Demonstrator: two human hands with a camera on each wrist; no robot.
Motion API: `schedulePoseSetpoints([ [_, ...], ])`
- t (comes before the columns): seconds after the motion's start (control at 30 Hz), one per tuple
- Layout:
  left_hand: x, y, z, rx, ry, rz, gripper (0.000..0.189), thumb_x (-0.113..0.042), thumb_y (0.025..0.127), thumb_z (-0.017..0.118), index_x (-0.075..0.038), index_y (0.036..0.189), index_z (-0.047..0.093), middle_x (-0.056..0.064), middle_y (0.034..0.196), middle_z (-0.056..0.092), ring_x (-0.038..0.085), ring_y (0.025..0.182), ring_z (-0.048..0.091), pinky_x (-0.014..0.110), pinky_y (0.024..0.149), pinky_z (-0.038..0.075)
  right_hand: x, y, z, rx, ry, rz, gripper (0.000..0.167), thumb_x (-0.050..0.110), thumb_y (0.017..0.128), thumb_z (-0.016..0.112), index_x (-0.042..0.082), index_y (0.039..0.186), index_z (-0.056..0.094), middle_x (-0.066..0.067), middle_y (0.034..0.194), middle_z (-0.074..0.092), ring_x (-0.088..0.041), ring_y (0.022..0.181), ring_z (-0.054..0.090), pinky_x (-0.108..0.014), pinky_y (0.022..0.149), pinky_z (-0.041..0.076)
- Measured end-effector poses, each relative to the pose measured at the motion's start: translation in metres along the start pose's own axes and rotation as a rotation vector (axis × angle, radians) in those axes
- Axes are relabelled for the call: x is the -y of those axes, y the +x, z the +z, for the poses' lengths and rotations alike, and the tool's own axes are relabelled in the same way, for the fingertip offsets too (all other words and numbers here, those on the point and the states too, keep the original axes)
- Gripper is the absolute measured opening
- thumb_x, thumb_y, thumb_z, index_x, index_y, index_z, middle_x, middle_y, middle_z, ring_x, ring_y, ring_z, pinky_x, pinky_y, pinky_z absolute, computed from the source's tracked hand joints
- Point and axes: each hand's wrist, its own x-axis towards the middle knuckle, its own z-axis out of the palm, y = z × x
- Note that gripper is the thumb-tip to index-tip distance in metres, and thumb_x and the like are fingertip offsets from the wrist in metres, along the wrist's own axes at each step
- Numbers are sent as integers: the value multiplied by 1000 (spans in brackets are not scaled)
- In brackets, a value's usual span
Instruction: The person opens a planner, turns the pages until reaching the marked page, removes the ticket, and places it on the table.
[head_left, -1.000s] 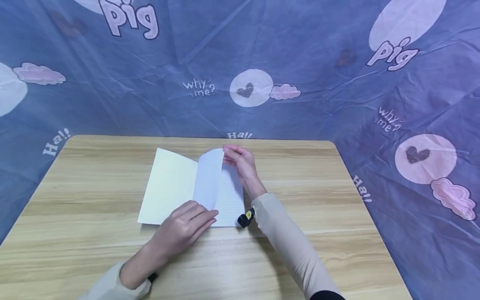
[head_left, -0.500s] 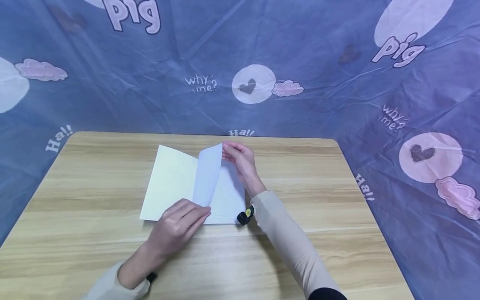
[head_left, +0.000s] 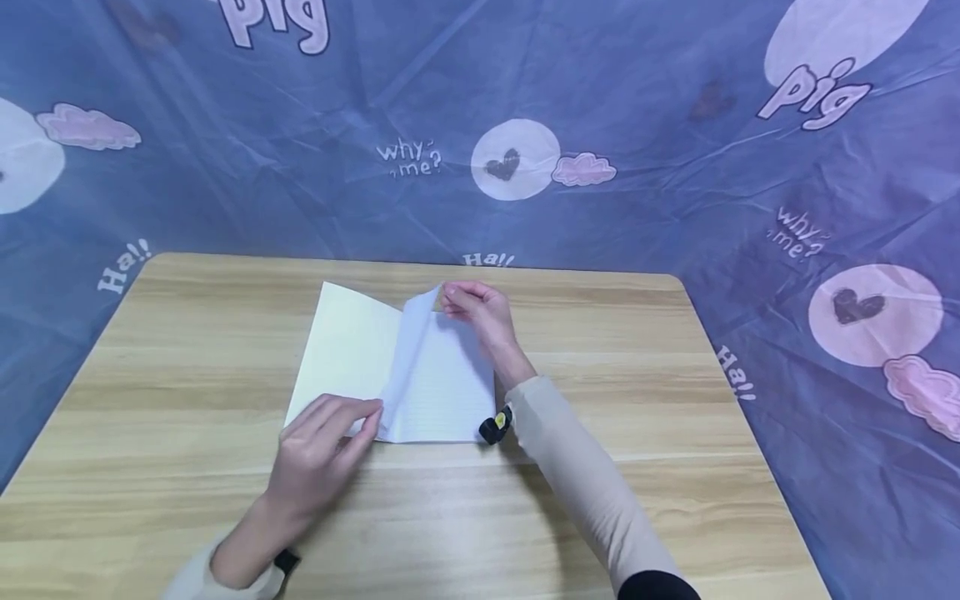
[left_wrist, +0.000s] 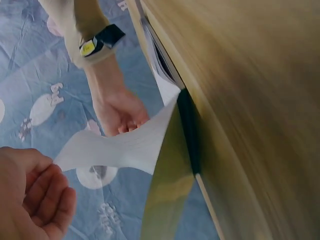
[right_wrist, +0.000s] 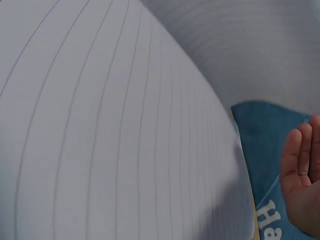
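An open notebook (head_left: 457, 387) lies on the table, its cream left side (head_left: 341, 350) flat and its lined right page bare to view. Between them a white sheet (head_left: 408, 346) stands raised and curved. My left hand (head_left: 311, 454) pinches the sheet's near corner between thumb and index finger, over the lower middle of the notebook. At the far corner, my right hand (head_left: 483, 317) pinches the sheet with curled fingers. In the left wrist view the sheet (left_wrist: 112, 150) bends between both hands, above a dark spine (left_wrist: 187, 132). Ruled lines fill the right wrist view's page (right_wrist: 115, 130).
A light wood table (head_left: 622, 417) with rounded far corners carries the notebook. Behind it hangs a blue printed cloth (head_left: 315, 167). A small black device (head_left: 495, 426) on the right wrist sits over the notebook's near right corner.
My left hand has drawn the sheet's near corner leftwards, past the notebook's middle. The right hand has shifted only slightly, and the sheet now stands steeper, uncovering more of the lined page.
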Motion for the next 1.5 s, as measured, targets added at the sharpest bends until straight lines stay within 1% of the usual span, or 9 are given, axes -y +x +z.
schedulePoseSetpoints([
  [0.17,6,-6,-13,-3,90,-112,35,-24,108,64,0,89,80,8,83,78,27,68,72,38,67,60,4,2,-21,-7,-254,-19,19,-2,101,75,-13,117,74,-6,90,79,-13,77,74,-26,75,63],
  [0.37,19,-15,-30,13,162,-237,22,-16,99,69,3,92,79,14,85,78,32,68,73,28,76,60,9,2,-48,41,-802,-139,7,3,99,78,1,106,81,-7,96,78,-17,82,68,-26,71,56],
  [0.47,26,-18,-39,79,199,-302,6,1,89,76,4,94,77,16,84,77,31,66,73,30,72,61,10,2,-58,95,-1016,-210,8,4,100,78,4,106,82,-8,96,77,-22,85,67,-31,74,55],
  [0.63,34,-21,-50,228,277,-412,20,19,77,80,4,91,77,13,79,75,24,66,70,30,62,59,7,2,-70,161,-1221,-251,13,4,99,79,4,112,82,-8,97,72,-23,89,65,-36,81,56],
  [0.83,40,-25,-56,416,280,-553,18,19,82,75,3,90,78,18,84,75,28,70,69,47,61,61,3,2,-73,156,-1296,-291,24,3,98,80,1,122,80,-10,95,70,-25,87,65,-38,81,57],
  [0.97,43,-27,-59,579,265,-670,13,15,88,72,5,95,77,26,92,75,36,77,71,55,67,60,1,2,-73,150,-1302,-270,20,3,98,81,2,118,81,-10,95,70,-25,88,65,-38,81,57],
  [1.17,47,-27,-60,795,305,-739,12,6,90,79,1,100,74,13,80,70,32,70,65,56,61,55,-1,2,-72,172,-1329,-248,26,4,99,80,7,125,80,-8,94,69,-23,86,64,-37,78,56],
  [1.33,46,-24,-58,850,355,-738,12,-3,92,82,0,99,73,13,78,70,35,68,67,57,56,55,0,3,-72,184,-1339,-239,30,5,100,79,9,130,80,-7,95,68,-22,86,62,-36,77,55],
  [1.5,39,-16,-50,816,391,-693,18,-14,96,83,0,90,74,16,77,71,42,71,70,58,58,57,-1,5,-72,176,-1326,-241,22,7,100,79,9,121,80,-7,97,68,-24,89,65,-38,81,56],
])
